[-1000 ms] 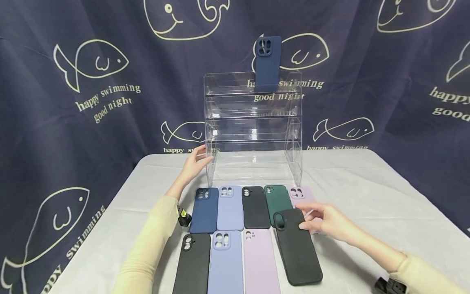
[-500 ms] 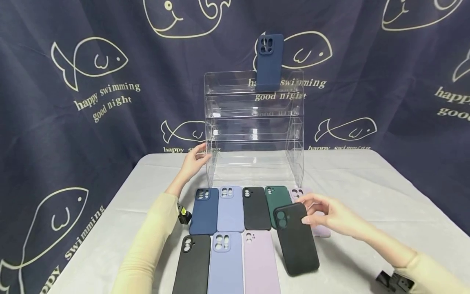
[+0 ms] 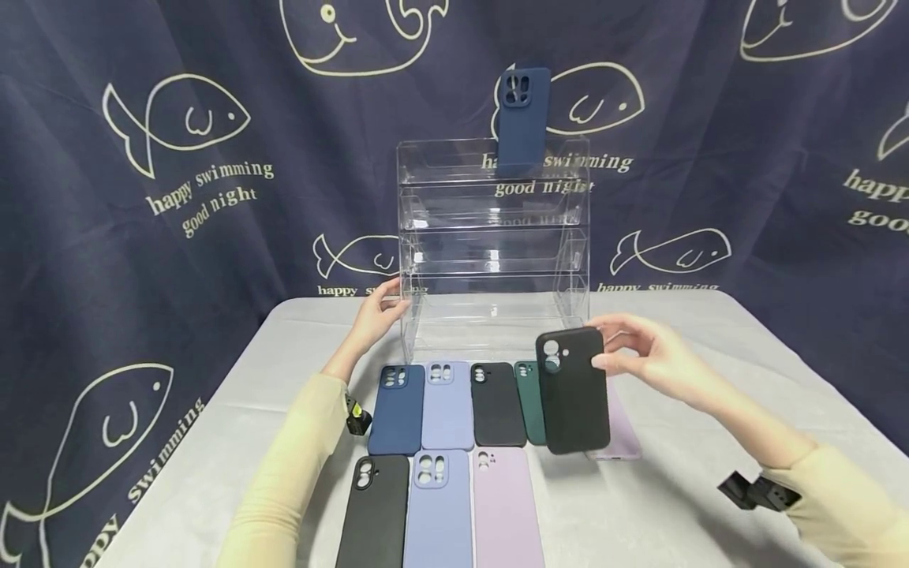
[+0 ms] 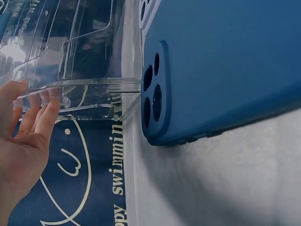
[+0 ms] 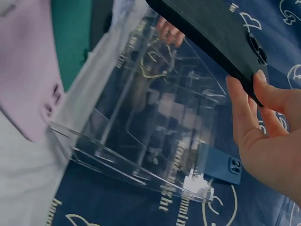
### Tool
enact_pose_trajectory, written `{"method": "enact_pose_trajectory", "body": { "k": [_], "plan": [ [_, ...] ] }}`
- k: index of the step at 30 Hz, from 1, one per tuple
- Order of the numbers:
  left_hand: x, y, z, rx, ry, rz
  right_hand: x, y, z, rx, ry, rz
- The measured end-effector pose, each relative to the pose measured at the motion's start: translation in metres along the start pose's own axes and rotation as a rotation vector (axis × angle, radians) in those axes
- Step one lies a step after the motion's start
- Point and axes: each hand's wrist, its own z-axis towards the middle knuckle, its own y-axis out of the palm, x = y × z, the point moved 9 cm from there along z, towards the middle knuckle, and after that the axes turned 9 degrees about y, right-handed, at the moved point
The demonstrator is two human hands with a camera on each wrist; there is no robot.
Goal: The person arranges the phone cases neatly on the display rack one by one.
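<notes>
My right hand [image 3: 649, 355] pinches a black phone case [image 3: 574, 394] by its upper right edge. It holds the case tilted upright above the table, overlapping a green case [image 3: 529, 406] and a lilac case [image 3: 623, 426]. In the right wrist view, thumb and fingers sit at the corner near the camera hole. At the left side of a clear tiered display rack [image 3: 493, 304], my left hand [image 3: 376, 315] grips the side panel, thumb at the front edge and fingertips on the outside. A navy case [image 3: 525, 126] stands in the rack's top tier, toward the right.
In front of the rack lie a navy case [image 3: 398, 414], a light blue case [image 3: 449, 414] and a black case [image 3: 497, 410]. Nearer are another black case [image 3: 372, 513], light blue case [image 3: 438, 525] and lilac case [image 3: 507, 513]. A fish-print curtain [image 3: 213, 276] hangs behind the white table [image 3: 710, 379].
My right hand has lifted the black phone case up and away from me, bringing it more upright near the rack's lower right. My left hand stays at the rack's side.
</notes>
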Motion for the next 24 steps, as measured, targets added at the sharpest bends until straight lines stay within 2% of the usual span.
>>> {"method": "enact_pose_trajectory", "body": {
  "k": [10,19,24],
  "plan": [
    [0.002,-0.001,0.004,0.004,0.004,-0.022,-0.038,-0.034,0.035,0.112,-0.073,0.039],
    [0.002,-0.001,0.001,-0.002,0.009,-0.024,-0.069,-0.059,0.065,0.175,-0.126,0.154],
    [-0.001,-0.001,-0.002,0.004,0.014,-0.047,-0.087,-0.073,0.086,0.206,-0.167,0.264]
  ]
}}
